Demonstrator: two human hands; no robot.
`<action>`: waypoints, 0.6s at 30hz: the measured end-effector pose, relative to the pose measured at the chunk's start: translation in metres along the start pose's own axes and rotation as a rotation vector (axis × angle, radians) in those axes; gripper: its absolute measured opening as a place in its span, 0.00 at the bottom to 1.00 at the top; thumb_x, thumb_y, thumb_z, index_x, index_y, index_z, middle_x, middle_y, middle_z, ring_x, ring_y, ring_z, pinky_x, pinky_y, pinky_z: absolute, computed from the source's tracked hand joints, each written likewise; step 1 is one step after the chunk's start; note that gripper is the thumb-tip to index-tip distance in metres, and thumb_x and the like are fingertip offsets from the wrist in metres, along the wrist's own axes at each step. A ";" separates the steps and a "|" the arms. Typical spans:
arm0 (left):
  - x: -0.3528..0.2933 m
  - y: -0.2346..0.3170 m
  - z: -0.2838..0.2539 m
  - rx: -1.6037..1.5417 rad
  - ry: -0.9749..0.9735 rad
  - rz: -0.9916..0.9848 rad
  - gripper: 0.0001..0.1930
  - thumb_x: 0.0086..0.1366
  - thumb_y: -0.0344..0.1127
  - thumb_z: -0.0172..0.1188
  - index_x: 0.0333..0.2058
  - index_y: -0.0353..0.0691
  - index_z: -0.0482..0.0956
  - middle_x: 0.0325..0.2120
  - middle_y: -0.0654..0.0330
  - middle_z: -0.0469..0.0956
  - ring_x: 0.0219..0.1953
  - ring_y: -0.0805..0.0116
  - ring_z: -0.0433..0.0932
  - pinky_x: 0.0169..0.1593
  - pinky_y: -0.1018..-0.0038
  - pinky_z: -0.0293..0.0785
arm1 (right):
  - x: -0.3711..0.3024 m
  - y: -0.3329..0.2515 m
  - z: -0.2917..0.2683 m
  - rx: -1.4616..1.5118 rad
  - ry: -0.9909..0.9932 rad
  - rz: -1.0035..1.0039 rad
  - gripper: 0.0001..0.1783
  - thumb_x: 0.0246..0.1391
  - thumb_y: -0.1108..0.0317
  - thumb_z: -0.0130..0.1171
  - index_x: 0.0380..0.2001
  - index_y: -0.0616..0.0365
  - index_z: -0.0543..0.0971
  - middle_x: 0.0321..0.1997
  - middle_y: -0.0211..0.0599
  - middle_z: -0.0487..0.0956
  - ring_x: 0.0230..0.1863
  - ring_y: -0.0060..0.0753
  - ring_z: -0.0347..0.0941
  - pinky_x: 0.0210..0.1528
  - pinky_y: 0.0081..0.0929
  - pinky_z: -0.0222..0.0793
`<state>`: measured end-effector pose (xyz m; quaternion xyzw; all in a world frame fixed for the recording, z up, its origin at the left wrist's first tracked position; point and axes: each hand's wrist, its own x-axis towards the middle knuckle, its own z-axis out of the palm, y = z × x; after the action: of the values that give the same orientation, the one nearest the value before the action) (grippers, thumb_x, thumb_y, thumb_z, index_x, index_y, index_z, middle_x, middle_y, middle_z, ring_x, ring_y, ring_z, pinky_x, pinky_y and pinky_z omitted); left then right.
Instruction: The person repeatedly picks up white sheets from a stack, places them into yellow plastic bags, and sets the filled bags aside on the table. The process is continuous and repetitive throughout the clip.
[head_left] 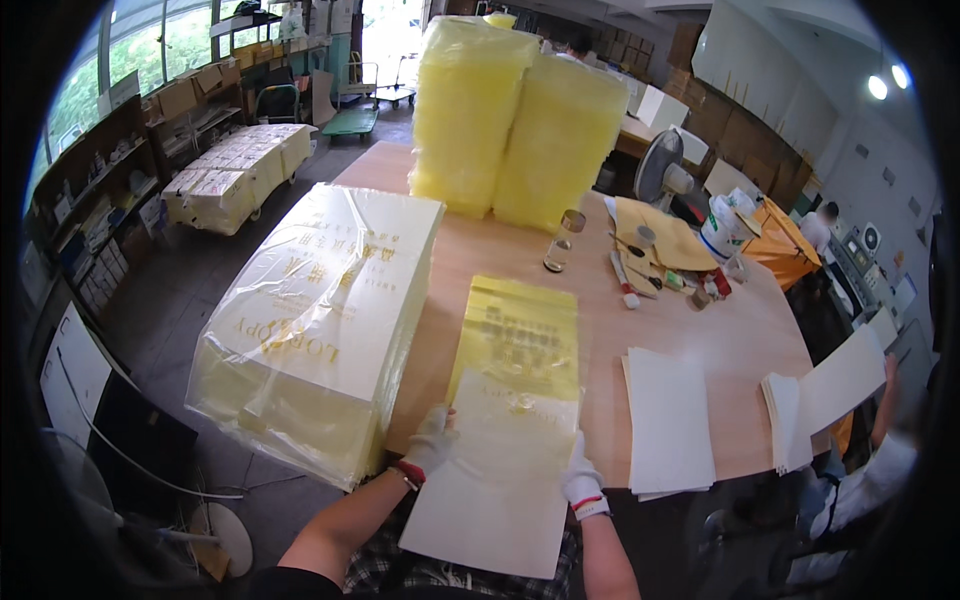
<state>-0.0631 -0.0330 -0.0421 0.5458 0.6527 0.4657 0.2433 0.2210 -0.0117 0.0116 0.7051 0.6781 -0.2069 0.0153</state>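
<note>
Both my hands wear white gloves with red cuffs. My left hand (430, 445) is closed on the left edge of a long white sheet (490, 500), its fingertips by the table's front edge. At the sheet's right edge, my right hand (580, 475) is closed too, its fingers partly hidden. The sheet's near end hangs over my lap. Its far end overlaps a flat yellow see-through plastic bag (520, 325) with printing; whether it lies inside or on top I cannot tell.
A tall stack of plastic-covered white sheets (330, 290) stands left. Yellow bag stacks (470, 110) rise at the back, near a glass jar (562, 245). White sheets (668, 420) lie right, beyond them a co-worker's arm (886, 400) with more sheets. A fan (662, 165) and small tools are back right.
</note>
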 end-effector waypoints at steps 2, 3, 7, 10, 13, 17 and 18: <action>-0.030 0.019 -0.012 0.135 -0.040 -0.125 0.14 0.54 0.29 0.54 0.38 0.34 0.65 0.32 0.48 0.71 0.36 0.51 0.73 0.40 0.64 0.69 | -0.024 0.009 0.013 0.096 0.029 -0.007 0.37 0.49 0.63 0.48 0.62 0.51 0.48 0.35 0.55 0.76 0.35 0.56 0.74 0.36 0.47 0.68; -0.043 0.013 -0.012 0.133 -0.034 -0.051 0.14 0.54 0.28 0.54 0.39 0.34 0.64 0.32 0.48 0.71 0.35 0.50 0.73 0.39 0.64 0.69 | -0.038 0.015 0.019 0.137 0.042 -0.039 0.36 0.49 0.63 0.48 0.61 0.51 0.49 0.35 0.55 0.76 0.35 0.56 0.74 0.36 0.47 0.68; -0.103 0.006 -0.029 0.160 -0.148 0.027 0.13 0.53 0.29 0.54 0.37 0.36 0.63 0.30 0.48 0.69 0.32 0.47 0.72 0.33 0.61 0.69 | -0.082 0.025 0.029 0.202 0.053 -0.143 0.33 0.49 0.63 0.49 0.59 0.51 0.53 0.35 0.55 0.76 0.34 0.55 0.74 0.35 0.46 0.68; -0.134 0.047 -0.065 0.254 -0.268 0.023 0.12 0.54 0.29 0.54 0.34 0.37 0.61 0.31 0.49 0.67 0.30 0.45 0.71 0.30 0.57 0.67 | -0.126 0.026 0.036 0.234 0.072 -0.248 0.31 0.49 0.63 0.49 0.57 0.51 0.56 0.35 0.54 0.76 0.34 0.55 0.74 0.35 0.46 0.68; -0.165 0.109 -0.100 0.454 -0.468 -0.283 0.13 0.54 0.32 0.55 0.37 0.36 0.64 0.37 0.47 0.67 0.34 0.45 0.72 0.33 0.59 0.69 | -0.176 0.032 0.045 0.228 0.075 -0.368 0.28 0.49 0.62 0.49 0.56 0.51 0.59 0.35 0.54 0.76 0.33 0.55 0.74 0.34 0.46 0.68; -0.213 0.075 -0.143 0.082 -0.804 0.289 0.20 0.55 0.35 0.58 0.46 0.33 0.71 0.52 0.47 0.63 0.51 0.53 0.68 0.52 0.72 0.67 | -0.254 0.041 0.056 0.215 0.029 -0.554 0.26 0.49 0.62 0.49 0.53 0.50 0.63 0.34 0.54 0.76 0.32 0.54 0.74 0.34 0.45 0.69; -0.215 0.076 -0.143 -0.065 -0.769 0.260 0.20 0.55 0.34 0.58 0.46 0.33 0.71 0.51 0.48 0.64 0.51 0.55 0.68 0.52 0.73 0.66 | -0.261 0.043 0.058 0.203 0.010 -0.595 0.25 0.49 0.62 0.49 0.53 0.50 0.64 0.34 0.54 0.76 0.32 0.54 0.74 0.34 0.45 0.69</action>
<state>-0.0830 -0.2857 0.0472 0.7500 0.4247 0.2750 0.4260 0.2482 -0.2806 0.0287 0.4745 0.8306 -0.2656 -0.1198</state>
